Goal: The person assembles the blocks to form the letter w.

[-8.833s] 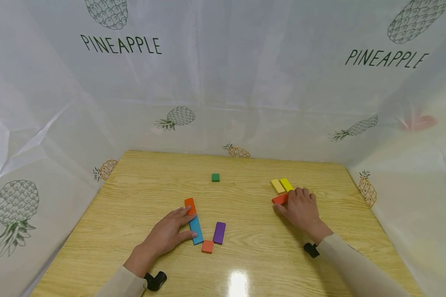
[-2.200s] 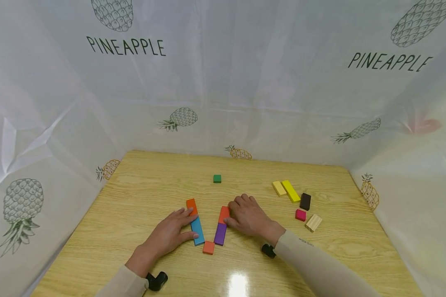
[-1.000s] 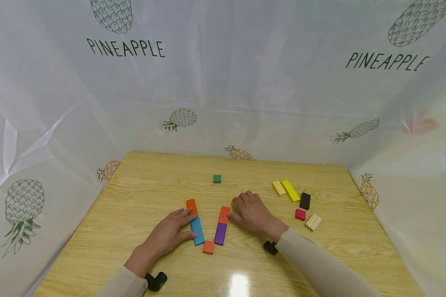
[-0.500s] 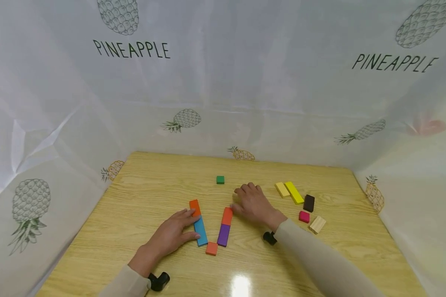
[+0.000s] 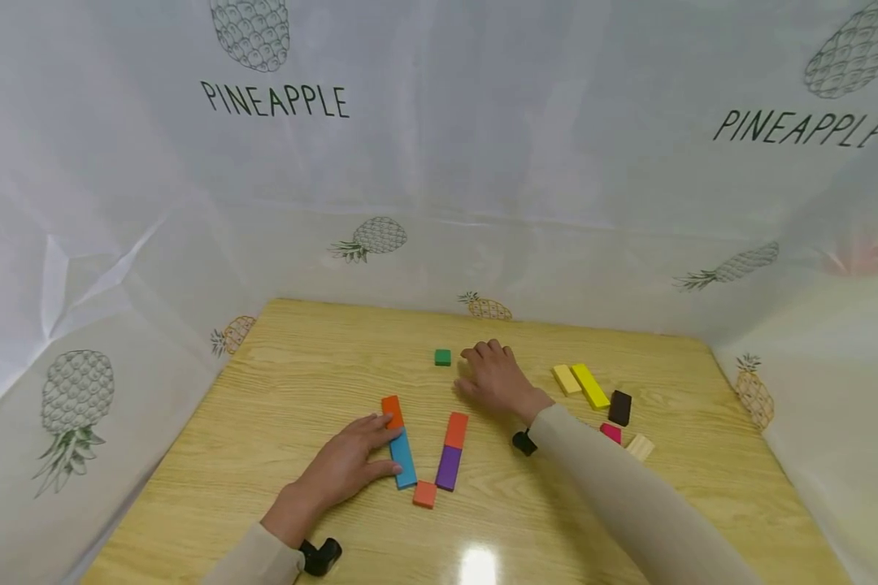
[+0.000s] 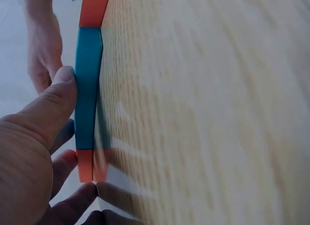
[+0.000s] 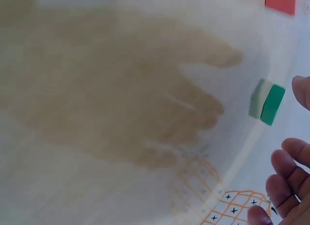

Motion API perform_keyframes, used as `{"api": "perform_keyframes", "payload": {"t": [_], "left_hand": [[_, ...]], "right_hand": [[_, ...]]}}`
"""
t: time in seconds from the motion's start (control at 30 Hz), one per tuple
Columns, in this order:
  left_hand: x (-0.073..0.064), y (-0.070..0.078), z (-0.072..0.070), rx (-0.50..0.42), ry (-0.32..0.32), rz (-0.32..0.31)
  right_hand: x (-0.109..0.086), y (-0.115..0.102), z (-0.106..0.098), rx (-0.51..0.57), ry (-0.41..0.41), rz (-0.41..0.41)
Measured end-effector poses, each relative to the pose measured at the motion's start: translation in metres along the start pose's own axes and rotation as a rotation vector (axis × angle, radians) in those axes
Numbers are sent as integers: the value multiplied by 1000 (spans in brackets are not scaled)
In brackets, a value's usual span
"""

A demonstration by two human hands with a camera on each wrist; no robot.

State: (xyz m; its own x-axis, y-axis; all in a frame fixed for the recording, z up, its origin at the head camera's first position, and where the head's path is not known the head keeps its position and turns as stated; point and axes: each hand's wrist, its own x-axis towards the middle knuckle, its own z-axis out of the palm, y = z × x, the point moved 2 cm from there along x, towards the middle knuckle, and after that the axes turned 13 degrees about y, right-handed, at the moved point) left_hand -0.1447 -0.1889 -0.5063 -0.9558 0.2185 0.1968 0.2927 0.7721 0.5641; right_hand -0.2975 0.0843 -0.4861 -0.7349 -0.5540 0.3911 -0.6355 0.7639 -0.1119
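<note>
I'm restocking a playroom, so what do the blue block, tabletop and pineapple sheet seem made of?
Blue block: probably painted wood, smooth; even colour, crisp edges, but possibly plastic.
Tabletop: wood or wood-look laminate, glossy; grain lines, bright reflection.
Pineapple sheet: likely thin plastic or coated cloth; creases, soft sheen.

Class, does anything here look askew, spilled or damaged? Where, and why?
No spill or damage shows. One small green wooden-looking rectangular block seems stray: it lies alone toward the far edge of the wood-grain table, apart from other blocks.
</note>
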Motion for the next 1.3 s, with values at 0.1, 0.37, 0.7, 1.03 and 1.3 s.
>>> {"api": "perform_keyframes", "payload": {"t": [0.1,0.37,0.7,1.03,1.3], "left_hand": [[0,0,1,2,-3,7],[1,-1,-1,25,22,19],[22,30,5,137,12,260],[49,55,26,216,-187,430],[58,56,33,224,-245,425]], "right_hand": [[14,3,4,-7,-5,-3],[35,3,14,-45,-13,-33],[37,6,21,-64,-75,-2],[42,2,25,-54,-95,-22],[43,3,28,-61,-129,0]]}}
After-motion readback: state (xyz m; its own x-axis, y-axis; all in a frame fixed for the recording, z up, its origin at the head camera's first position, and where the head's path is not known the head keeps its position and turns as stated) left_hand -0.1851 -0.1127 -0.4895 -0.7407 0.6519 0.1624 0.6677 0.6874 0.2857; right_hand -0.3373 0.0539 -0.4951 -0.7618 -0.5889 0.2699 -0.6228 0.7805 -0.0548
